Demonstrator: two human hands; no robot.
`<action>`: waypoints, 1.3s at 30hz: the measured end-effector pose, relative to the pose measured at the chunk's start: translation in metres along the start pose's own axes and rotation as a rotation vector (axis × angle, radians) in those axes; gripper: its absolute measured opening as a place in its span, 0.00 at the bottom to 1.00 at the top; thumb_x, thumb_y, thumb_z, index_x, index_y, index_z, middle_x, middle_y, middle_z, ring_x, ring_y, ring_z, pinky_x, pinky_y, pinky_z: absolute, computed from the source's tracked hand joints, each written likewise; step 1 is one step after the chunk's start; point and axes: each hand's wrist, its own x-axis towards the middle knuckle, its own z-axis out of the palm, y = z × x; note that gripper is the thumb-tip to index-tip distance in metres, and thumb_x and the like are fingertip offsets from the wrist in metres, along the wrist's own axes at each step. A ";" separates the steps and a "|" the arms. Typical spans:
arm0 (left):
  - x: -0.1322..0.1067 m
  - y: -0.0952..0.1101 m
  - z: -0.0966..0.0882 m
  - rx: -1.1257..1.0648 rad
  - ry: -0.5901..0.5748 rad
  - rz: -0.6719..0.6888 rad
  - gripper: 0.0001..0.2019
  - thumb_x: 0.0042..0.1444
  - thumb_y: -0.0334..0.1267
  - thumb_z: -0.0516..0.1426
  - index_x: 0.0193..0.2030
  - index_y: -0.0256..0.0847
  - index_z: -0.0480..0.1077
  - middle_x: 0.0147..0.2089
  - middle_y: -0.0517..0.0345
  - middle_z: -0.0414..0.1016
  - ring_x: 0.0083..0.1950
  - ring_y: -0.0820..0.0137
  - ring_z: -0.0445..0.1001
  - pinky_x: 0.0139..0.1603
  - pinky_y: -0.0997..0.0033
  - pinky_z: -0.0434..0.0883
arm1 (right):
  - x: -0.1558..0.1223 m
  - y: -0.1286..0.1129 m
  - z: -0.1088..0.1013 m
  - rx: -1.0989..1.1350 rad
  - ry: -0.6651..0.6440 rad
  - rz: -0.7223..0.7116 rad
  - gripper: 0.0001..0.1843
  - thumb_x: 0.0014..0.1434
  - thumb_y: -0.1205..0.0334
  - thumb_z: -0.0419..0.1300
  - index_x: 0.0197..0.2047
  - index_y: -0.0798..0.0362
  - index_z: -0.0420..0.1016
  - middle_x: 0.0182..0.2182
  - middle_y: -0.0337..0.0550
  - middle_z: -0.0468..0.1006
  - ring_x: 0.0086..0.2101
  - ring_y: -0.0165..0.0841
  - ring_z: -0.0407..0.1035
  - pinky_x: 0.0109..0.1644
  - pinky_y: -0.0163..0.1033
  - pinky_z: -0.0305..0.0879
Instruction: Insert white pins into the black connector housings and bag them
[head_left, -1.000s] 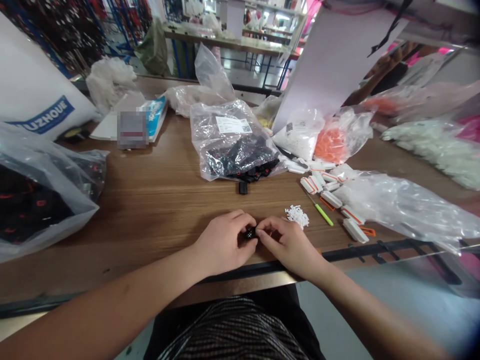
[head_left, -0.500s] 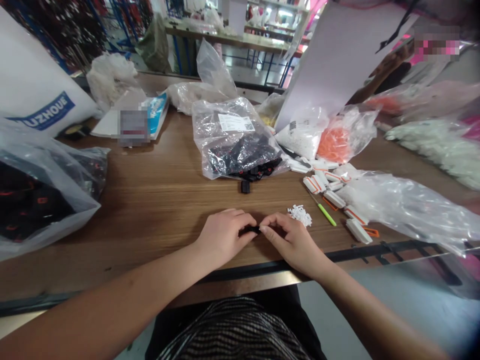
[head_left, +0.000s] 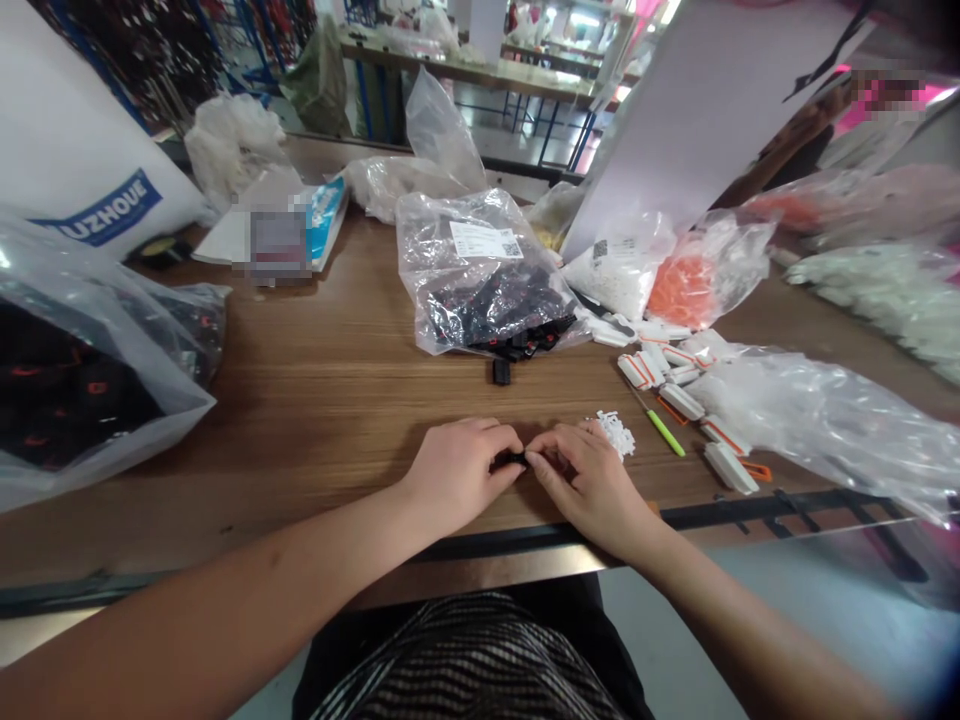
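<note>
My left hand (head_left: 457, 470) and my right hand (head_left: 589, 480) meet near the front edge of the wooden table (head_left: 315, 400), both pinched on one small black plastic part (head_left: 516, 459) held between their fingertips. A little heap of tiny white pieces (head_left: 616, 432) lies just right of my right hand. A single black part (head_left: 501, 372) sits loose on the table beyond my hands, in front of a clear bag of black parts (head_left: 487, 285).
White and orange clips (head_left: 675, 380) and a green-handled tool (head_left: 664, 432) lie at right beside crumpled clear plastic (head_left: 825, 420). Bags of white (head_left: 622, 270) and orange (head_left: 686, 285) parts stand behind. A large bag of dark parts (head_left: 82, 370) fills the left.
My hands stay together on the black part, which has turned edge-on between the fingertips. The view has shifted slightly to the left.
</note>
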 end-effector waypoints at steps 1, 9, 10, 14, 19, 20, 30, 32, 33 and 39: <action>0.000 0.000 0.000 0.002 -0.006 -0.005 0.02 0.57 0.35 0.65 0.37 0.44 0.76 0.33 0.63 0.76 0.34 0.69 0.74 0.34 0.68 0.66 | 0.000 0.000 0.000 -0.026 -0.004 -0.011 0.07 0.68 0.65 0.55 0.37 0.52 0.72 0.29 0.37 0.77 0.30 0.31 0.66 0.43 0.43 0.53; -0.001 0.002 -0.001 -0.002 -0.007 -0.012 0.01 0.58 0.36 0.63 0.37 0.44 0.76 0.32 0.63 0.76 0.30 0.70 0.73 0.33 0.69 0.67 | 0.001 0.000 -0.002 -0.079 -0.021 -0.045 0.09 0.69 0.63 0.53 0.37 0.52 0.72 0.29 0.39 0.77 0.30 0.32 0.64 0.42 0.43 0.54; -0.002 0.002 -0.001 -0.001 -0.010 -0.013 0.01 0.58 0.36 0.63 0.37 0.44 0.76 0.32 0.63 0.76 0.30 0.70 0.73 0.33 0.69 0.67 | 0.001 0.000 -0.002 -0.087 -0.021 -0.052 0.10 0.69 0.63 0.53 0.37 0.52 0.72 0.29 0.39 0.77 0.29 0.32 0.64 0.42 0.43 0.54; -0.001 0.002 0.000 -0.001 -0.027 -0.034 0.02 0.59 0.37 0.63 0.38 0.44 0.76 0.33 0.63 0.76 0.31 0.70 0.73 0.34 0.69 0.67 | 0.001 -0.003 -0.006 -0.210 -0.052 -0.139 0.11 0.69 0.65 0.53 0.36 0.53 0.75 0.28 0.41 0.77 0.30 0.33 0.65 0.43 0.44 0.53; 0.000 0.000 0.001 0.000 -0.025 -0.047 0.03 0.59 0.39 0.64 0.38 0.45 0.76 0.33 0.63 0.76 0.31 0.70 0.73 0.33 0.69 0.67 | -0.001 -0.001 -0.010 -0.287 -0.006 -0.187 0.10 0.68 0.63 0.56 0.41 0.52 0.79 0.30 0.42 0.80 0.32 0.35 0.69 0.45 0.46 0.55; -0.001 0.000 0.001 -0.001 -0.022 -0.045 0.03 0.59 0.39 0.64 0.38 0.45 0.76 0.33 0.63 0.76 0.31 0.70 0.72 0.33 0.69 0.67 | -0.002 0.000 -0.010 -0.284 0.007 -0.193 0.09 0.67 0.64 0.56 0.42 0.52 0.79 0.31 0.42 0.80 0.32 0.35 0.69 0.45 0.46 0.55; -0.002 0.000 0.000 0.009 -0.024 -0.047 0.01 0.58 0.35 0.62 0.37 0.44 0.75 0.33 0.63 0.75 0.32 0.71 0.72 0.33 0.70 0.66 | -0.002 -0.009 -0.017 -0.257 -0.040 -0.135 0.15 0.67 0.62 0.53 0.43 0.53 0.82 0.32 0.46 0.82 0.35 0.38 0.73 0.47 0.48 0.60; -0.002 -0.001 0.000 0.001 -0.028 -0.049 0.01 0.58 0.37 0.62 0.37 0.44 0.75 0.33 0.63 0.75 0.32 0.70 0.72 0.33 0.70 0.65 | 0.000 0.010 -0.032 -0.156 0.059 0.057 0.14 0.66 0.59 0.54 0.40 0.51 0.82 0.34 0.44 0.83 0.36 0.37 0.74 0.45 0.44 0.62; -0.002 -0.001 0.000 -0.001 -0.026 -0.046 0.02 0.58 0.37 0.62 0.37 0.44 0.75 0.33 0.63 0.75 0.32 0.70 0.72 0.34 0.70 0.65 | 0.001 0.023 -0.042 -0.150 0.119 0.194 0.14 0.66 0.58 0.55 0.38 0.51 0.82 0.33 0.44 0.83 0.34 0.36 0.74 0.43 0.42 0.63; -0.002 -0.001 0.000 0.000 -0.008 -0.021 0.02 0.58 0.37 0.62 0.37 0.44 0.75 0.33 0.63 0.75 0.31 0.71 0.72 0.33 0.71 0.65 | 0.002 0.083 -0.075 -0.309 -0.092 0.572 0.16 0.59 0.53 0.59 0.29 0.53 0.81 0.21 0.41 0.78 0.25 0.33 0.68 0.31 0.37 0.57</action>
